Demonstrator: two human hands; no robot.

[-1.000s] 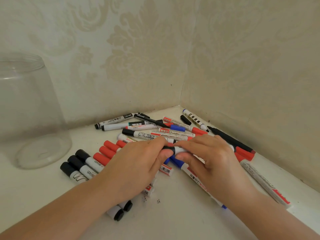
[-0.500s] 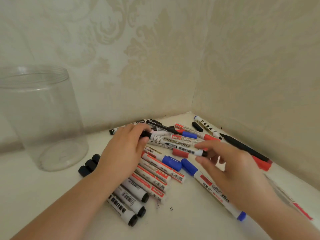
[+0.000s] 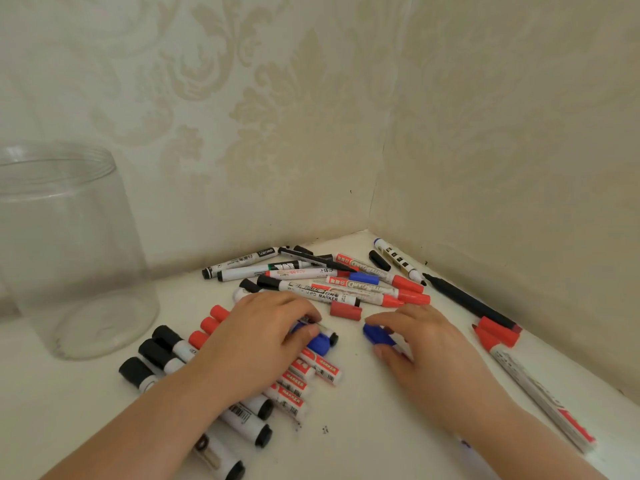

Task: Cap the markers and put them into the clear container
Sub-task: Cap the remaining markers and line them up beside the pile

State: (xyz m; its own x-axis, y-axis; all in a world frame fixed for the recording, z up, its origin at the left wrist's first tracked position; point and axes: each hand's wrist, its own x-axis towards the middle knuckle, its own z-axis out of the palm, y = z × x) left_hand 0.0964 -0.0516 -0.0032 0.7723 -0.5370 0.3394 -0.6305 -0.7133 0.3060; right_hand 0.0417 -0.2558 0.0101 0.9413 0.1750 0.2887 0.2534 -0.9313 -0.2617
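The left hand [image 3: 258, 344] is laid over a row of markers, its fingers curled round a blue-capped marker [image 3: 320, 342] on the table [image 3: 363, 427]. The right hand [image 3: 420, 344] is curled round a blue cap [image 3: 375, 336], pinched between thumb and fingers; whether a marker body is attached under the palm cannot be told. A loose red cap [image 3: 345, 311] is seen just beyond, between both hands. More markers are piled toward the wall corner [image 3: 372, 216]; red-capped ones [image 3: 495, 336] are lying right. The jar [image 3: 65, 251] is standing upright at far left, well apart from the hands, with no markers seen inside.
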